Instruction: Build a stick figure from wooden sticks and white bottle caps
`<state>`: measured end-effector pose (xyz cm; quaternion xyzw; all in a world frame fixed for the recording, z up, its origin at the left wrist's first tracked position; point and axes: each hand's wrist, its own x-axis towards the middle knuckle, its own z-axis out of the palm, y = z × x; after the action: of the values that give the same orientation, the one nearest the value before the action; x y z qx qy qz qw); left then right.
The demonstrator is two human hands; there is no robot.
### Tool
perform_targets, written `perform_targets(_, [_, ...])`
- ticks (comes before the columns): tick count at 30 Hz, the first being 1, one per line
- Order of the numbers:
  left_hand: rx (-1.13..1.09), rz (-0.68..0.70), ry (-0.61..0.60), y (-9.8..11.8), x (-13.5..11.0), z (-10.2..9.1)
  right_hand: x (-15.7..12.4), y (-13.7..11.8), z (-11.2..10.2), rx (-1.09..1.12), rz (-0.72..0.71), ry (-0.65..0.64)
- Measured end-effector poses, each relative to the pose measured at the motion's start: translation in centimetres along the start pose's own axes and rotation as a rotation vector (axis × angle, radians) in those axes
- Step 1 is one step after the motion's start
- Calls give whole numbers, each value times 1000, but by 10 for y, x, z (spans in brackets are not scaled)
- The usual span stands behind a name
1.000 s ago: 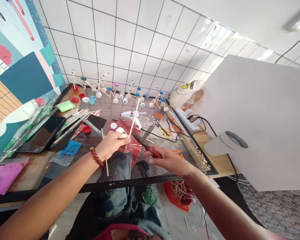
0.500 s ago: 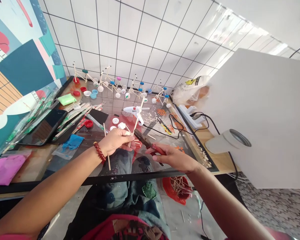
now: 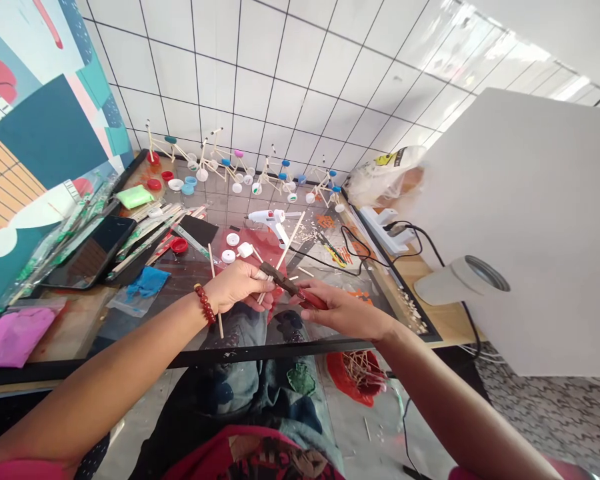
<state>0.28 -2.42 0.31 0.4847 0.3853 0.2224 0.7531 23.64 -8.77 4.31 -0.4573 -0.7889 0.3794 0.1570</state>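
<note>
My left hand (image 3: 243, 285) pinches a thin wooden stick (image 3: 291, 240) that slants up and to the right from its fingers. In my right hand (image 3: 337, 308) are pliers (image 3: 307, 295) with red handles, their dark jaws across the stick just above my left fingertips. Whether the jaws are fully closed I cannot tell. Another wooden stick (image 3: 220, 327) passes by my left wrist. Beyond the hands a white glue gun (image 3: 273, 219) lies on the table, with white bottle caps (image 3: 229, 256) to its left.
Small stick-and-cap models (image 3: 267, 177) line the table's back edge. A dark phone (image 3: 90, 252) and packs of sticks lie left. A power strip (image 3: 387, 229) and grey cup-like container (image 3: 460, 280) stand right. Below hangs a red bag (image 3: 355, 379) of sticks.
The pliers' jaws have moved up and left onto the stick beside my left fingers. The stick's upper end has tilted further right.
</note>
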Motion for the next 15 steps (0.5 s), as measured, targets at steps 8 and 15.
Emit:
perform_targets(8, [-36,21,82,1,0,4,7,-18,8,-318,68,23])
perform_targets(15, [-75,173,109,-2,1,9,17,-16,-2,-462,228,93])
